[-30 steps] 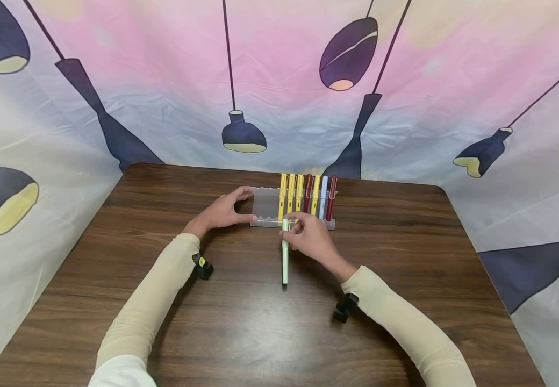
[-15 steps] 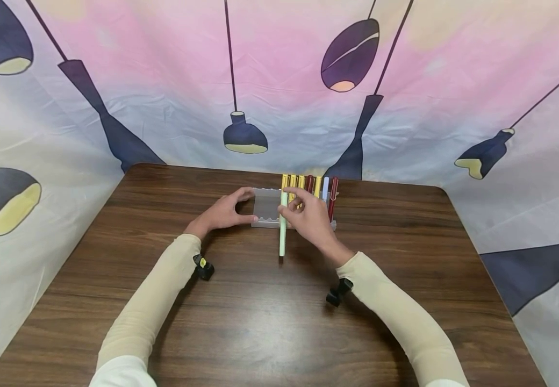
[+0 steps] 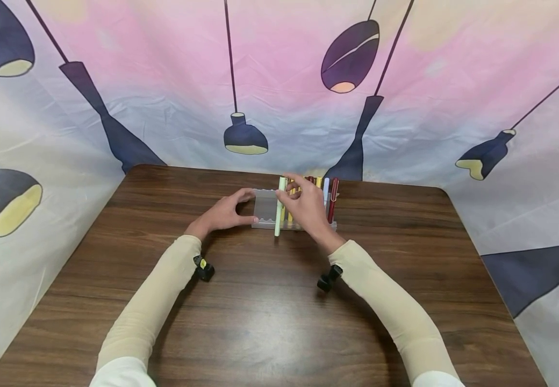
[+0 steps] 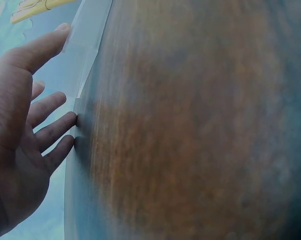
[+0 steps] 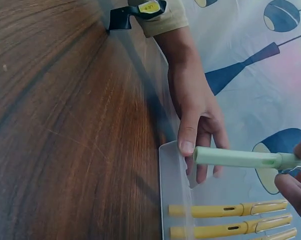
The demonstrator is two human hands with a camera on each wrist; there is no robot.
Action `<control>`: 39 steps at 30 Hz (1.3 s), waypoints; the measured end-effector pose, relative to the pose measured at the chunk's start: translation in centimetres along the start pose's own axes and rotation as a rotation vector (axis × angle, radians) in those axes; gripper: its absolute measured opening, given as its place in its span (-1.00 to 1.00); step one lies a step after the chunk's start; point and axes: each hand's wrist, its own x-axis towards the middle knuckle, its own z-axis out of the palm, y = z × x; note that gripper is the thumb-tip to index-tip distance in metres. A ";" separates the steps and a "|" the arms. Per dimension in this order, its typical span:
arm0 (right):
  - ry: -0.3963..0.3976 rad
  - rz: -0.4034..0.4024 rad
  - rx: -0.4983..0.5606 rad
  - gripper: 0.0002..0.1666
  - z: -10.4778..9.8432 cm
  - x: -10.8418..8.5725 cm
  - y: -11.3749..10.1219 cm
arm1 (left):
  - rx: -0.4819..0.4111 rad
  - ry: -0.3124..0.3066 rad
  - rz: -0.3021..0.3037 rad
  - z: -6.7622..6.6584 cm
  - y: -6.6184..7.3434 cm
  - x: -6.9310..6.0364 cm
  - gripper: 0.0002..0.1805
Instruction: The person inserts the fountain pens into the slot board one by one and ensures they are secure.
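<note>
My right hand (image 3: 310,208) pinches a light green pen (image 3: 278,216) near its upper end, between thumb and fingers. The pen slants over a clear pen rack (image 3: 264,206), just left of the yellow pens (image 5: 215,211). In the right wrist view the green pen's free end sticks out past the rack's front lip; whether it touches the rack, I cannot tell. At the rack's left end is my left hand (image 3: 223,211), its thumb at the front corner and its fingers toward the back. In the left wrist view those fingers (image 4: 55,131) look extended and loose.
The rack's right part holds several pens: yellow ones, a dark red pen (image 3: 333,200) at the end and a light blue pen (image 3: 325,189) beside it. A brown wooden table (image 3: 260,312) lies under everything. A printed cloth (image 3: 178,107) hangs behind it.
My right hand has carried the green pen forward and slightly left, from in front of the rack to over it. The left hand has stayed at the rack's left end.
</note>
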 end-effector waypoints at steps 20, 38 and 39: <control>0.125 -0.069 -0.077 -0.53 1.7 1.6 1.0 | 0.007 0.005 -0.006 0.0 0.2 0.0 0.02; 0.097 -0.089 -0.131 -0.57 2.9 1.0 2.0 | 0.017 0.003 -0.004 0.0 0.2 0.0 0.05; 0.096 -0.090 -0.133 -0.57 2.9 1.0 2.1 | 0.017 0.002 -0.005 0.0 0.1 0.1 0.05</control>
